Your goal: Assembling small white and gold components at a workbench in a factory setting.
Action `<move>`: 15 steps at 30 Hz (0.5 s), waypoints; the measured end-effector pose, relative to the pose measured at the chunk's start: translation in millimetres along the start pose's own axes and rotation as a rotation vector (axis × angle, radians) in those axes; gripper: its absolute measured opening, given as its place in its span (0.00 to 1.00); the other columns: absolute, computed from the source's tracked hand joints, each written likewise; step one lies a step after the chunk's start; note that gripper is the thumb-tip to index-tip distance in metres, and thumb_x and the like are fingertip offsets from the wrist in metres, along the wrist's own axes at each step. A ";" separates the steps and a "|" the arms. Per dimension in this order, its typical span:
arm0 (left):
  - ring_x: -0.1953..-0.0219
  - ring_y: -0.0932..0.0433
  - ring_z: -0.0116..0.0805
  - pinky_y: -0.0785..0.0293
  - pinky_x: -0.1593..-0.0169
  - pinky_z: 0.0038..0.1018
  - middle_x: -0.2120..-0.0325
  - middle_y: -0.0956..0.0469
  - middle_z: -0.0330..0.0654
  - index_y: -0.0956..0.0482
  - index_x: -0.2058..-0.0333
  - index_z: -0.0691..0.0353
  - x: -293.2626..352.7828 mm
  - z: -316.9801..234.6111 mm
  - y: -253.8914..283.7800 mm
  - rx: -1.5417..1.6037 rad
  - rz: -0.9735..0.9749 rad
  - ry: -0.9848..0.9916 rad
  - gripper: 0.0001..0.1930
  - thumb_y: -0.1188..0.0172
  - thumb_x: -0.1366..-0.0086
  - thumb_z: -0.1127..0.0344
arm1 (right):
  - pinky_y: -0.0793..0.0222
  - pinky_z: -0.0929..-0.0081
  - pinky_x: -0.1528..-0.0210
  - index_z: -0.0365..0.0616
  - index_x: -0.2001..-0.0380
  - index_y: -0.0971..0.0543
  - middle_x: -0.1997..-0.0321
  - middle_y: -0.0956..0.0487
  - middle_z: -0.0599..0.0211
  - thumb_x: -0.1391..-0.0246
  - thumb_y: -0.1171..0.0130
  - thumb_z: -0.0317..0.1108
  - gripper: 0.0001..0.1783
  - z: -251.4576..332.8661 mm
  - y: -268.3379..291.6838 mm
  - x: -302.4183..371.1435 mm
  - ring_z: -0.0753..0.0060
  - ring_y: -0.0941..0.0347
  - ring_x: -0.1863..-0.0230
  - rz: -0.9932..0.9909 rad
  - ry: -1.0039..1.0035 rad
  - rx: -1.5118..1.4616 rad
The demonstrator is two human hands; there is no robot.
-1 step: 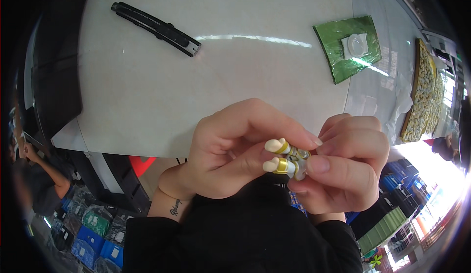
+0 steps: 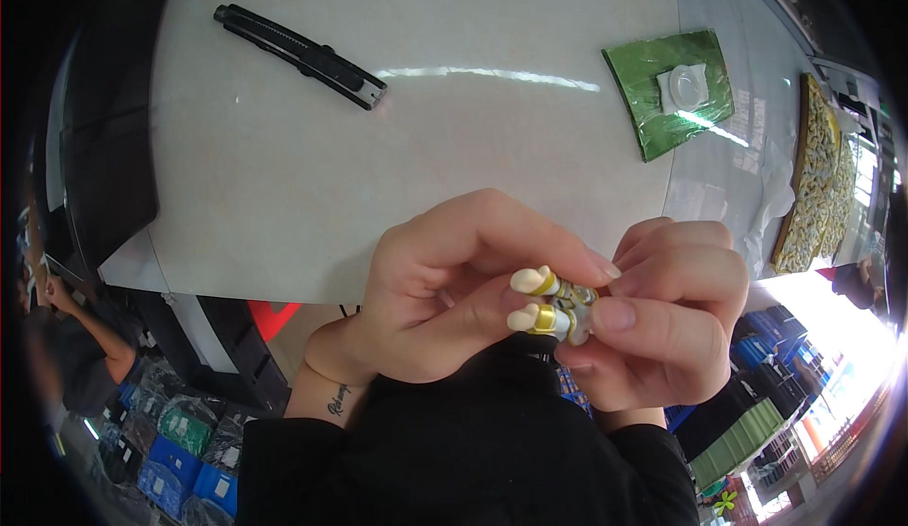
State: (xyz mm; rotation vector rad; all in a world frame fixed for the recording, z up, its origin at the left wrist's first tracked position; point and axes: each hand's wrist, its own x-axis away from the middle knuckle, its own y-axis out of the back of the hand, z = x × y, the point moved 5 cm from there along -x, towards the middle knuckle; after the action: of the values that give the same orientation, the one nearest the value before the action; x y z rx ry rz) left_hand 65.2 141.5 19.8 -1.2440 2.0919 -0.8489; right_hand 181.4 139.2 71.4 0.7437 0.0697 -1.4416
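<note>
Between my two hands, near the table's front edge, is a small white figurine (image 2: pixel 544 320) with gold bands. Two rounded cream ends, shaped like little feet, point to the left. The fingers of my left hand (image 2: pixel 440 289) are curled, with thumb and forefinger closed on the figurine from its left side. My right hand (image 2: pixel 676 308) pinches the figurine's other end between thumb and fingers, which hide that end. I cannot make out the details under my fingertips.
A black utility knife (image 2: pixel 301 56) lies at the far left of the pale table (image 2: pixel 473 148). At the far right is a green plastic-wrapped packet (image 2: pixel 643 124) carrying a round clear piece (image 2: pixel 689 87). A tray of many small pieces (image 2: pixel 809 185) stands beyond; another person (image 2: pixel 90 351) is at left.
</note>
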 end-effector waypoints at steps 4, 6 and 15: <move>0.60 0.26 0.29 0.30 0.56 0.23 0.61 0.27 0.50 0.34 0.59 0.72 -0.8 1.3 -1.2 0.010 -0.011 -0.010 0.12 0.48 0.42 0.74 | 0.38 0.79 0.76 0.47 0.72 0.28 0.73 0.34 0.69 0.61 0.36 0.45 0.17 -7.6 3.8 1.8 0.72 0.37 0.73 0.008 0.013 -0.015; 0.61 0.26 0.30 0.29 0.57 0.23 0.62 0.27 0.49 0.34 0.60 0.71 0.0 0.9 -0.4 0.061 -0.028 -0.026 0.12 0.46 0.43 0.75 | 0.37 0.77 0.75 0.45 0.72 0.28 0.73 0.34 0.66 0.59 0.37 0.44 0.16 -10.6 3.4 3.2 0.70 0.36 0.73 0.042 0.037 -0.041; 0.67 0.24 0.30 0.28 0.63 0.21 0.69 0.25 0.48 0.30 0.64 0.70 -1.9 -1.1 3.0 -0.167 0.016 -0.215 0.19 0.34 0.55 0.75 | 0.36 0.76 0.73 0.41 0.76 0.27 0.73 0.32 0.63 0.57 0.39 0.39 0.13 -16.7 1.4 8.0 0.68 0.34 0.72 0.040 0.014 -0.150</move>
State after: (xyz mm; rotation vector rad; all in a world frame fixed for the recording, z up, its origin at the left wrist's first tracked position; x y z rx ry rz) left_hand 63.6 144.5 18.5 -1.3382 2.0276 -0.5162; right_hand 190.4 140.5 55.3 0.6291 0.1711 -1.3767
